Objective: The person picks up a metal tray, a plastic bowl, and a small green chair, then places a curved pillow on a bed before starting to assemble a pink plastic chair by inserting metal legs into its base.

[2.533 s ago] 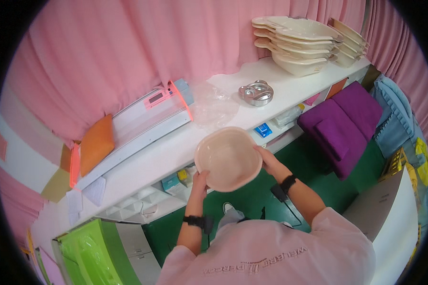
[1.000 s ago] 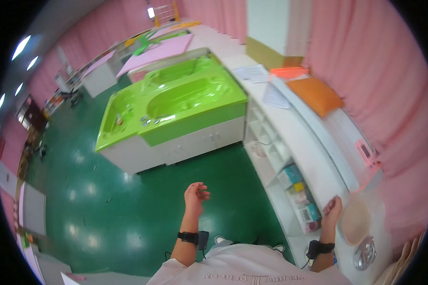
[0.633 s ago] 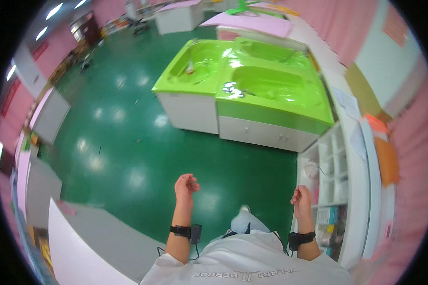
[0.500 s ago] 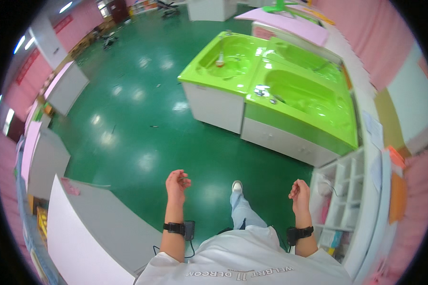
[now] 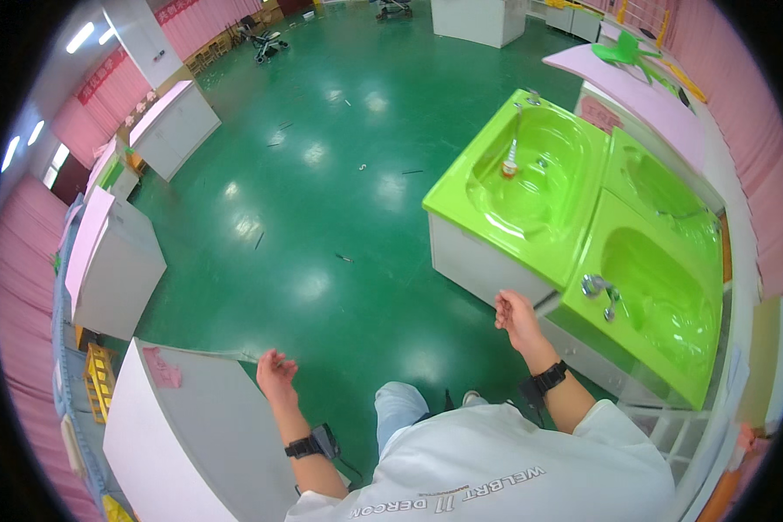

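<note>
My left hand (image 5: 277, 374) hangs in front of me with loosely curled fingers, a little apart, and nothing in it. It is nearest to the curved white counter (image 5: 222, 426) at the near left. On the other side, my right hand (image 5: 515, 315) is raised empty, its fingers loosely bent. Close beyond it stands a bright green basin unit (image 5: 461, 207) on a white base. A white and orange bottle (image 5: 510, 165) is in that basin. Beside it is another green tub (image 5: 578, 326) with a chrome tap (image 5: 596, 285). Both wrists wear black bands with small boxes.
Green floor (image 5: 313, 209) stretches ahead, with several thin dark pieces scattered on it. White cabinets (image 5: 126, 261) with pink tops line the left. A stroller (image 5: 265, 43) stands far back. White shelving (image 5: 674, 431) is at my near right.
I have moved forward and the view has turned left; the green basins are now closer and further right. My right hand has come up and inward, my left lower and outward.
</note>
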The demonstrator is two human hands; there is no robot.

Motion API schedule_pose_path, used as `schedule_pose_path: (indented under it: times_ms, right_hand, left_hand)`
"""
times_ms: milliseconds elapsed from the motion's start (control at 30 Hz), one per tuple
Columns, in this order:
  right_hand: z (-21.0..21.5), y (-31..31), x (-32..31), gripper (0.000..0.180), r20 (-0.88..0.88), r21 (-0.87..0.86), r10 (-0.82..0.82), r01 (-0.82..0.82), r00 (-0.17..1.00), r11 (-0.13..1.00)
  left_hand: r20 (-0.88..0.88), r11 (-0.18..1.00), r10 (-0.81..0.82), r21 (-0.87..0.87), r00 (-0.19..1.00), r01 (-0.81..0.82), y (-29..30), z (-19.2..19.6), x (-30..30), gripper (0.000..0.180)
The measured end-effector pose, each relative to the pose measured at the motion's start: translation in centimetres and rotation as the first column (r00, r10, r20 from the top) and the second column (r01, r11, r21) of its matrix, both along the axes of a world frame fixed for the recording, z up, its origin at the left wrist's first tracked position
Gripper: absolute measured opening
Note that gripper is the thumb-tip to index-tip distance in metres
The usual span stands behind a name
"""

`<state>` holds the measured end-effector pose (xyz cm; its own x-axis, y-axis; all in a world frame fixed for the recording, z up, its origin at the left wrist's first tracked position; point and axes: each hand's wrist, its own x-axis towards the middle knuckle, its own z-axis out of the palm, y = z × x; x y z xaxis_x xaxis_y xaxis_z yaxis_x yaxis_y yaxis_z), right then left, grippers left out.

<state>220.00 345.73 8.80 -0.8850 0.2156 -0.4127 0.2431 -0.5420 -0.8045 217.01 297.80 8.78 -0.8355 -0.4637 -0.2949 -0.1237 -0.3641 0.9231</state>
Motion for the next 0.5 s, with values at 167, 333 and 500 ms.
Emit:
schedule_pose_path:
  times_ms: [167,333,500]
  right_hand:
    - [-1.0,-4.0,-16.4,0.021,-0.028,-0.022,0.008,-0.008,1.0,1.0]
    - [-5.4,-7.4,-28.1,0.021,0.109,-0.069,-0.214,0.222,0.971,0.973]
    - [-4.7,-7.6,-36.8,0.021,0.195,-0.105,-0.345,0.369,0.918,0.923]
  left_hand:
    - [0.051,0.992,0.077,0.099,0.996,-0.082,-6.7,-5.6,-11.4,0.02]
    - [0.235,0.993,-0.069,0.11,0.97,0.044,-8.4,-9.8,-32.3,0.019]
    - [0.106,0.916,-0.4,0.013,0.91,0.401,-2.8,-4.4,-56.8,0.019]
